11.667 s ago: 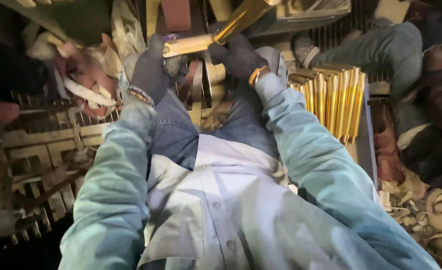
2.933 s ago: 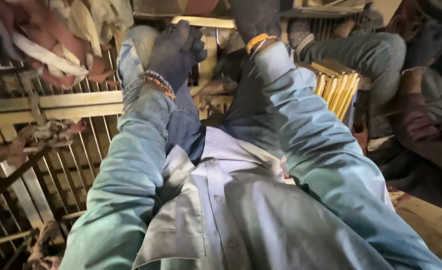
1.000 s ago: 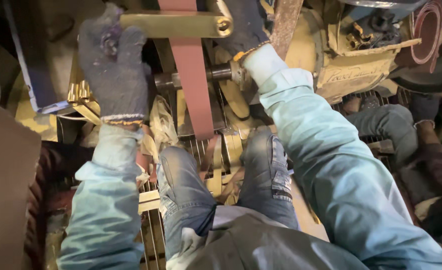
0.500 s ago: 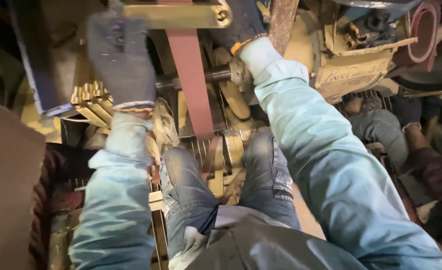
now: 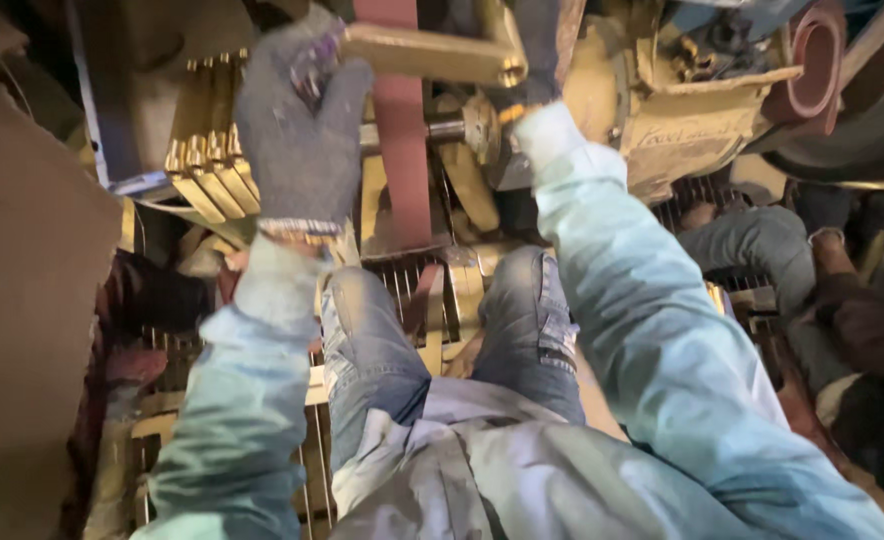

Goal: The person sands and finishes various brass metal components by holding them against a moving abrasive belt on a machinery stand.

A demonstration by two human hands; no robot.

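Observation:
A long brass bar [image 5: 432, 55] lies crosswise against a reddish-brown sanding belt [image 5: 400, 140] that runs up the middle of the view. My left hand [image 5: 297, 130], in a dark grey knit glove, grips the bar's left end. My right hand [image 5: 540, 50], in a dark glove, holds the bar's right end at the top edge; only its wrist and part of the glove show. Both arms wear pale blue sleeves. My knees in jeans [image 5: 442, 330] are below the belt.
A stack of brass bars [image 5: 207, 170] stands on end at the left, beside my left hand. The yellow machine body [image 5: 682, 120] and a round wheel [image 5: 812, 60] fill the upper right. Another person's legs [image 5: 762, 250] are at the right. A metal grate [image 5: 412, 280] lies underfoot.
I have turned from the floor and bar piles up to the belt machine. Over the last second the bar has stayed pressed on the belt and the view has shifted slightly.

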